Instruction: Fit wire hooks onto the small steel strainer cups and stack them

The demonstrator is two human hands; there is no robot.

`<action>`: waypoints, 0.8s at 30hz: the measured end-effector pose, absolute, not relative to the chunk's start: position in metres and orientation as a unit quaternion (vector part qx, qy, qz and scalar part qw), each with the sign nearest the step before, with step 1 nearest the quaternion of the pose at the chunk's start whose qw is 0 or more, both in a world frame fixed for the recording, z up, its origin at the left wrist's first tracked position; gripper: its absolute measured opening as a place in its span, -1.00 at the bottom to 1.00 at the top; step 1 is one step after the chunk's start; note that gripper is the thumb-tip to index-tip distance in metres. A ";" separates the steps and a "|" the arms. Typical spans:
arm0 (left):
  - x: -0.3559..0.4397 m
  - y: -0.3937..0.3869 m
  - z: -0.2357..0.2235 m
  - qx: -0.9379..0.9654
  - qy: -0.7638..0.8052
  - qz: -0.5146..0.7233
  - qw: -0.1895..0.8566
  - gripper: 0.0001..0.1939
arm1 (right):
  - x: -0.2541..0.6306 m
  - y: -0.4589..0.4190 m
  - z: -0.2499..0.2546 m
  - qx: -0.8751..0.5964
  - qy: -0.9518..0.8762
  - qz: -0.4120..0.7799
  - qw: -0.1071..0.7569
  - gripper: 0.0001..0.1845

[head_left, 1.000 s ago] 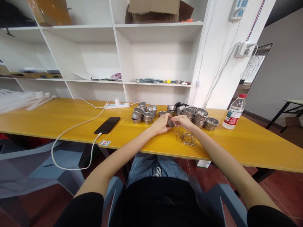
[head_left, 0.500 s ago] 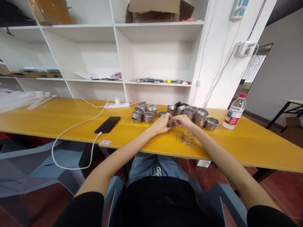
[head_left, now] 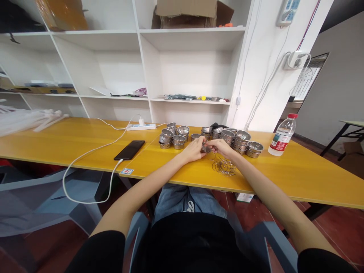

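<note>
My left hand (head_left: 196, 149) is wrapped round a small perforated metal strainer basket (head_left: 206, 148), which is tilted above the table. At the basket's rim, the fingertips of my right hand (head_left: 220, 146) are pinched together; what they grip there is too small to make out. Just below my right hand lies a loose heap of thin bent wire pieces (head_left: 224, 167). Behind both hands stand more strainer baskets, some stacked, with one stack (head_left: 178, 141) to the left and another basket stack (head_left: 254, 148) to the right.
On the yellow table (head_left: 159, 167) lie a black phone (head_left: 129, 150) with a white charging cable and a power strip (head_left: 141, 127). A red-capped bottle (head_left: 282, 135) stands at the right. White shelves (head_left: 190, 34) rise behind the table.
Both hands stay in nearly the same place around the strainer basket. The whole view has shifted very slightly; the other things have not moved.
</note>
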State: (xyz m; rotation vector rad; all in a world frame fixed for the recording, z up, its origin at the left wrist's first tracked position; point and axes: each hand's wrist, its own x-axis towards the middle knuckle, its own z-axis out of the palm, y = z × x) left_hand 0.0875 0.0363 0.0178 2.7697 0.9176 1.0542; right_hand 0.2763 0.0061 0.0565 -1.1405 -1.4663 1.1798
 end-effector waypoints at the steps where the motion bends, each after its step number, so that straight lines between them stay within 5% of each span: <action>1: 0.087 0.036 0.018 0.893 0.297 0.337 0.020 -0.45 | 0.276 0.006 0.057 -0.464 -0.594 0.475 0.454 -0.70; 24: 0.089 0.028 0.026 0.890 0.319 0.322 0.057 -0.43 | 0.274 0.003 0.053 -0.463 -0.561 0.494 0.476 -0.57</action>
